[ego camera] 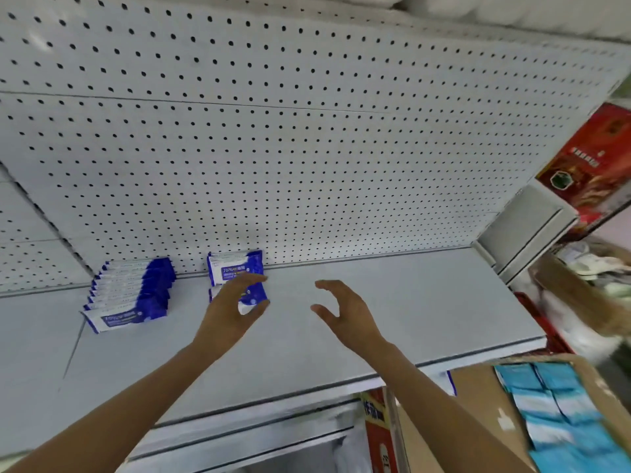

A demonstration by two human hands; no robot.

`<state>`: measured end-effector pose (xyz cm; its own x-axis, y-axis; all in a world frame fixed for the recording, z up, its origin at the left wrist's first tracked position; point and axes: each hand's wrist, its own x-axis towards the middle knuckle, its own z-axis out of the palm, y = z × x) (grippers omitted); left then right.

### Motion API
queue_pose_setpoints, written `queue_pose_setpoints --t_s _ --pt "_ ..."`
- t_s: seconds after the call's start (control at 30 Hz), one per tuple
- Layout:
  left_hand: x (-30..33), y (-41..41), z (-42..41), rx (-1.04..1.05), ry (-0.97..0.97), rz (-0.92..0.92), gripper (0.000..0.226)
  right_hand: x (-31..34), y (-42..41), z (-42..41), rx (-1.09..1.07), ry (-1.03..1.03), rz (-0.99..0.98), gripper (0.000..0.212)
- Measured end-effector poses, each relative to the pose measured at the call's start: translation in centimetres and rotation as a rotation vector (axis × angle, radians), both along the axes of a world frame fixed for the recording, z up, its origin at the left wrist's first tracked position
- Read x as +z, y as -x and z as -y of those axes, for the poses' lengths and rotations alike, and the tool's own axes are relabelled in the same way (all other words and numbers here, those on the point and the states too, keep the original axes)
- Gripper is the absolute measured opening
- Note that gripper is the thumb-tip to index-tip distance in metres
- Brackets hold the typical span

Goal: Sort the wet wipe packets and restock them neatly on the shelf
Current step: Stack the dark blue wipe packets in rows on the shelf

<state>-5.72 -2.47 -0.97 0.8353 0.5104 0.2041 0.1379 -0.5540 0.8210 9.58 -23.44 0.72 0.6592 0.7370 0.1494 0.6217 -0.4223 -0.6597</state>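
A: Status on hands?

B: Both up over the white shelf (375,302), both holding nothing. My left hand (228,314) has its fingers loosely spread and sits in front of the middle pair of packets (235,268). I can't tell if the fingertips touch the front one; nothing is pinched. My right hand (345,314) hovers over bare shelf, fingers relaxed and slightly curved, well clear of any packet.

A: Where's the stock?

B: Two groups on the shelf, both against the pegboard back wall (273,148). On the left, a row of blue-and-white packets (131,295) stands on edge, packed one behind another, the front one facing me. To the right of that row, after a gap, is the middle pair: one upright at the wall, a second just in front of it, partly hidden by my left hand.

A: Anything else nearby?

B: A cardboard box (478,397) at lower right, below the shelf edge, with light blue packets (553,411) in it. A red carton (594,165) is at the right end, above shelf level. Print is too blurred to read.
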Motion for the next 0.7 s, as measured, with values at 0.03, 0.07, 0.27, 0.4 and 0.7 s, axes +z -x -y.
queue_pose_setpoints --t_s 0.03,0.07,0.27,0.4,0.7 --pt "0.3 0.1 1.6 -0.021 -0.016 0.003 0.041 0.2 0.3 1.7 -0.005 -0.010 -0.004 0.042" --pt "0.7 0.2 3.4 -0.042 -0.035 0.005 0.041 0.4 0.6 3.5 -0.009 -0.017 -0.002 0.042" --pt "1.9 0.8 13.4 -0.165 -0.119 0.043 0.040 1.6 2.6 13.1 -0.010 -0.030 -0.022 0.044" --pt "1.8 0.8 18.8 -0.219 -0.097 0.046 0.038 2.0 3.8 18.7 -0.062 -0.026 -0.081 0.045" --pt "0.1 -0.8 26.2 -0.385 -0.102 0.025 0.037 0.7 5.1 28.6 -0.200 0.109 -0.139 0.044"
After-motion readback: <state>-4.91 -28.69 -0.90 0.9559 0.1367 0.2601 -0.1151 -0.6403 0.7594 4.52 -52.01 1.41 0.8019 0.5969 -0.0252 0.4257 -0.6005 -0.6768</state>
